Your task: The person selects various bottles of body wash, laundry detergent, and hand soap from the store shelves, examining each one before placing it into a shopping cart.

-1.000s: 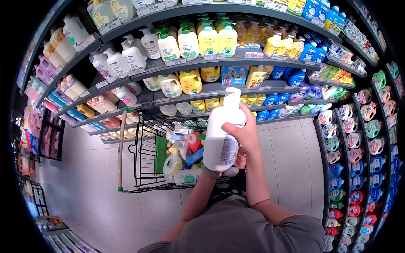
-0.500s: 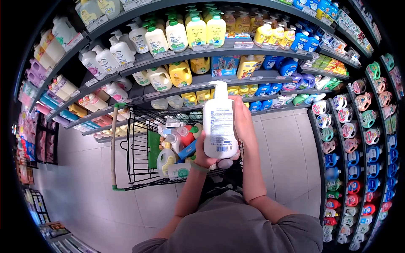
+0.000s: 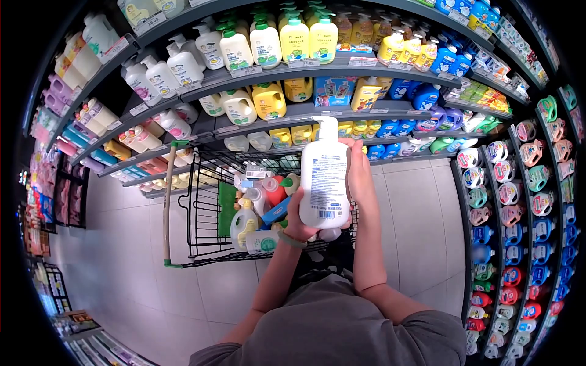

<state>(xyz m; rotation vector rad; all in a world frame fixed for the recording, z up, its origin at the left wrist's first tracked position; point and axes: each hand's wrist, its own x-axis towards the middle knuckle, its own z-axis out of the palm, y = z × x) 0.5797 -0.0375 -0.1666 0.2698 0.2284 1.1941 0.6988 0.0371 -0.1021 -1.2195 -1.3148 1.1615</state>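
A white pump bottle (image 3: 325, 180) is held upright in front of me, its back label of small blue print and a barcode facing my eyes. Around its lower left side my left hand (image 3: 298, 218) is wrapped, some of its fingers hidden behind the bottle. My right hand (image 3: 360, 175) presses along the right side, fingers pointing up. Beyond the bottle stands a black wire shopping cart (image 3: 196, 235) with several bottles and packs in it, among them a pale jug (image 3: 243, 224) with a yellowish label and a blue box (image 3: 276, 209).
Curved shelves (image 3: 256, 72) ahead carry rows of pump bottles and jugs, with price tags along the edges. On the right, another rack (image 3: 511, 250) holds many coloured detergent bottles. The cart's handle (image 3: 169, 207) is at the left, above the tiled floor (image 3: 134, 244).
The bottle and both hands sit slightly farther right in view. Shelves and cart have also shifted slightly rightward with the camera. Both hands keep their hold.
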